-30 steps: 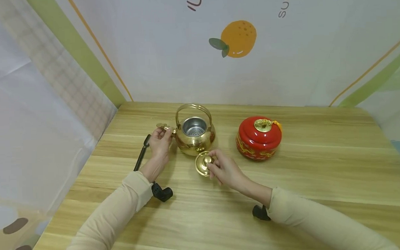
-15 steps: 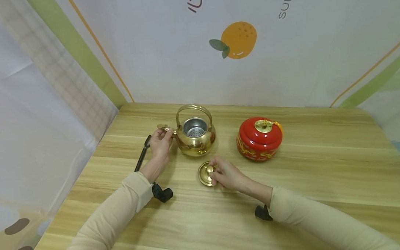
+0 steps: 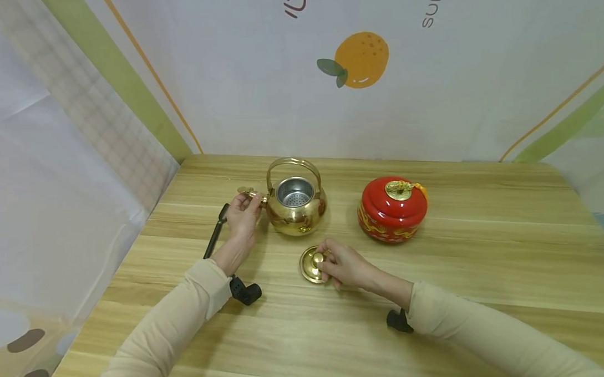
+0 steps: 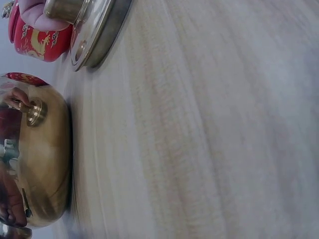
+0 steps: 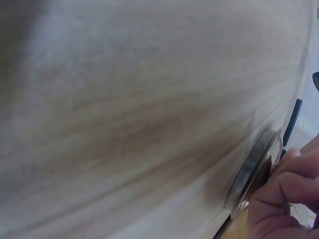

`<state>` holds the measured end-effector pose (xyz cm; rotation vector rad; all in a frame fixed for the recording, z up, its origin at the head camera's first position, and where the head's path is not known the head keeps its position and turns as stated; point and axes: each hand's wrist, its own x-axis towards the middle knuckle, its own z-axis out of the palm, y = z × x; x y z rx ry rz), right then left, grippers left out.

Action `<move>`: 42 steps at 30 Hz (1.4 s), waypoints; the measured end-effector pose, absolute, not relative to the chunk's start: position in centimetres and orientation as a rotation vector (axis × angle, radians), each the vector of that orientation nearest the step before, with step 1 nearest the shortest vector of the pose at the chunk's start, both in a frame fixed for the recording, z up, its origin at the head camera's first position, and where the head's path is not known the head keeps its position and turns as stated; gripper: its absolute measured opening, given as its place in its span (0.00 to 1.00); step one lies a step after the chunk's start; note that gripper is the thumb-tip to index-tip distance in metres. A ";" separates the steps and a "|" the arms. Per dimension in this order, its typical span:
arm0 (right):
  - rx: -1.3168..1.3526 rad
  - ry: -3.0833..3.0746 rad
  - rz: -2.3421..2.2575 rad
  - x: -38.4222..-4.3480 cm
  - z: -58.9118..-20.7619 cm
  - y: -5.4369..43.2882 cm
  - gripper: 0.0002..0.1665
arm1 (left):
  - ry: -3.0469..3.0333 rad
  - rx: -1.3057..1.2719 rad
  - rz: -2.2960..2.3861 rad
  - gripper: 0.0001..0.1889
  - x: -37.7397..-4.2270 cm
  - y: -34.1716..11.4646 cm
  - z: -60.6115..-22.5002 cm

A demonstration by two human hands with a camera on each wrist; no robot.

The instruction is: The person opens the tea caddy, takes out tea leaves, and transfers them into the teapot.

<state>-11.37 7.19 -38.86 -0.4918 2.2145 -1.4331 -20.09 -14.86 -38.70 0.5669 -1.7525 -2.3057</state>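
Note:
A round brass teapot [image 3: 296, 219] stands on the wooden table, its arched top handle raised and a perforated steel strainer [image 3: 295, 195] inside its uncovered mouth. My left hand [image 3: 241, 215] pinches the narrow brass piece sticking out of the pot's left side, which ends in a flat disc [image 3: 244, 190]. In front of the pot, the brass lid [image 3: 308, 267] lies knob up, down at the tabletop. The fingertips of my right hand [image 3: 347, 264] hold its knob; the right wrist view shows those curled fingers partly covering the lid [image 5: 249, 172].
To the right of the teapot is a red lidded jar [image 3: 392, 210] with gold dragons and a yellow tassel. A black rod [image 3: 215, 238] shows beside the left forearm, and black camera mounts [image 3: 245, 291] hang at the wrists. A printed cloth [image 3: 259, 101] rises behind the table.
My right hand has brought the lid from close against the pot's front toward me and down onto the table. The left hand and teapot stay in place.

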 end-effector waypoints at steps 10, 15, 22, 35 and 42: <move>-0.441 2.218 -1.444 -11.4 -38.2 7.7 0.19 | -1.794 0.587 -2.336 0.18 -20.1 -15.0 -38.5; -0.470 2.227 -1.483 -11.3 -37.5 8.8 0.21 | -1.727 0.585 -2.426 0.26 -19.6 -15.4 -38.4; -0.525 2.321 -1.504 -11.1 -36.8 11.5 0.20 | -1.719 0.597 -2.486 0.28 -17.8 -16.4 -37.9; -0.651 2.643 -1.663 -11.4 -34.3 17.7 0.12 | -1.608 0.382 -2.508 0.12 -12.9 -12.8 -35.7; -0.515 2.916 -1.558 -12.1 -33.1 20.4 0.12 | -1.805 0.142 -2.629 0.19 -12.1 -8.5 -34.9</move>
